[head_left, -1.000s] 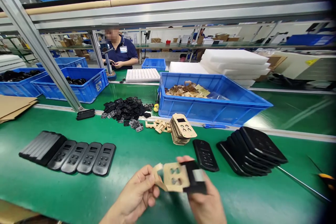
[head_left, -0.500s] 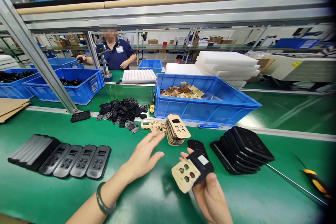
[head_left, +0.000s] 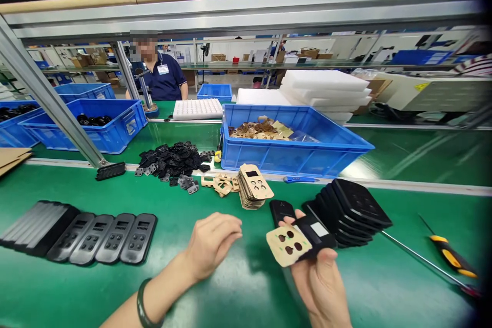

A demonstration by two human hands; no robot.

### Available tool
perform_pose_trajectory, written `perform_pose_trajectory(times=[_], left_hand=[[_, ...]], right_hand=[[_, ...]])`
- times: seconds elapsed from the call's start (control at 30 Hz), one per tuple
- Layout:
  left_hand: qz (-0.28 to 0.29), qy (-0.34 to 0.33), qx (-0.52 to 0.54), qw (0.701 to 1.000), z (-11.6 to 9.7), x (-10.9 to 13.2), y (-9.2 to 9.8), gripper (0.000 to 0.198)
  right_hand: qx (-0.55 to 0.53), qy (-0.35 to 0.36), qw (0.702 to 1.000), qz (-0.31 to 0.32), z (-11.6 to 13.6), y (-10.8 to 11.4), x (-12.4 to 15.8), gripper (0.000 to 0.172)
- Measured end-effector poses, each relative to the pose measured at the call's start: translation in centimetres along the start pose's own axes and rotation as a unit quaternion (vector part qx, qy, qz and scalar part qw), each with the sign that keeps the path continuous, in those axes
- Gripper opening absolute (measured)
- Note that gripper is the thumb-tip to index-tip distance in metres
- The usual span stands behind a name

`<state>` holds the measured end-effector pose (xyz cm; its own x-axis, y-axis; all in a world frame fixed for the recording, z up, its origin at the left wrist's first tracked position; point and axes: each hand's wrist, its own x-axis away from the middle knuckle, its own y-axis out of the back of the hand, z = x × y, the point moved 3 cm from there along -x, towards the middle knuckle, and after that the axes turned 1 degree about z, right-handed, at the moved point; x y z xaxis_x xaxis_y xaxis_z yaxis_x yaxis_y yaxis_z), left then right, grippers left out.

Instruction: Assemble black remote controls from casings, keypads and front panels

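Note:
My right hand (head_left: 323, 282) is closed on a black face sticker (head_left: 303, 228) with a pale window. Tan backing paper (head_left: 289, 245) with round holes covers the end nearer my left hand. My left hand (head_left: 215, 243) hovers over the green bench, fingers bent and pressed together, with nothing visible in them. Behind it lie a stack of tan-backed stickers (head_left: 255, 187) and loose scraps of tan paper (head_left: 221, 183). Just beyond my right hand is a black remote-like housing (head_left: 282, 211), partly hidden.
Black housings stand stacked (head_left: 351, 212) at right, beside a screwdriver (head_left: 451, 256). More housings (head_left: 103, 238) line the left. A heap of small black keypads (head_left: 172, 164) sits near a blue bin (head_left: 292, 156) of tan scraps. A co-worker (head_left: 165, 79) stands across the bench.
My left hand has drawn back from the tan scraps toward me, its spread fingers now together. My right hand, still holding the sticker, has shifted slightly right. The view has turned a little right.

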<state>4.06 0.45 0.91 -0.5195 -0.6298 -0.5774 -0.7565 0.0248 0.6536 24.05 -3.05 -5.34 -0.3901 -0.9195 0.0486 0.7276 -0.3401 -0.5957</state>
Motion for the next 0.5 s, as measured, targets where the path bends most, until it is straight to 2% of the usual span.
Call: perform_pose_trajectory(times=[0.1, 0.17, 0.27, 0.33, 0.43, 0.5], left_hand=[[0.034, -0.012, -0.034, 0.999, -0.2, -1.3, -0.8, 0.032], [0.062, -0.021, -0.053, 0.996, -0.4, -2.0, -1.7, 0.032], [0.083, -0.060, -0.080, 0.992, -0.8, -1.8, -2.5, 0.030], [0.093, -0.098, -0.099, 0.986, -1.1, -1.1, -2.6, 0.032], [0.103, -0.121, -0.090, 0.983, -1.1, 0.1, -2.1, 0.036], [0.077, -0.117, -0.059, 0.988, -0.8, 0.6, -1.6, 0.037]], right_hand=[[0.024, -0.041, 0.995, 0.092, -1.0, -0.4, 0.6, 0.059], [0.031, -0.068, 0.987, 0.144, -1.9, -0.8, 1.2, 0.058], [0.037, -0.084, 0.980, 0.176, -2.7, -1.1, 1.7, 0.060], [0.033, -0.065, 0.987, 0.143, -2.3, -1.1, 1.5, 0.063], [0.012, -0.008, 1.000, 0.022, -1.2, -0.8, 1.0, 0.062], [-0.004, 0.015, 0.999, -0.038, -0.4, -0.8, 0.6, 0.059]])
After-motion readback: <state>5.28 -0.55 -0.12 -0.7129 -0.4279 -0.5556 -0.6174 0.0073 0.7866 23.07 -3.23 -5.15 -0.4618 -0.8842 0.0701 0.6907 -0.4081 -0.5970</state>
